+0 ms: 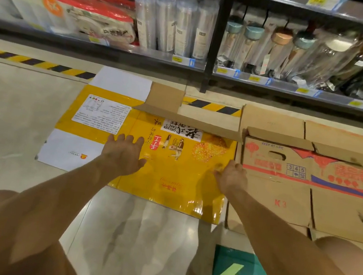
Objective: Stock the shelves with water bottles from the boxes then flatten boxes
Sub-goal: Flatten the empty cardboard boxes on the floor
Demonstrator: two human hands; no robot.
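While the left hand [123, 153] and right hand [232, 177] reach down, the yellow box [176, 179] lies flat on the floor [13, 110].
The left hand rests on the box, fingers straight and spread. The right hand is at its right edge; I cannot tell if it grips. Brown boxes [284, 201] lie flat just beside it. Water bottles [249, 46] stand in 1 row on the low shelf [278, 87] behind.

We identify the flattened box [176, 179] at frame centre as yellow with white panels. The brown box [280, 196] at right carries red and blue print.
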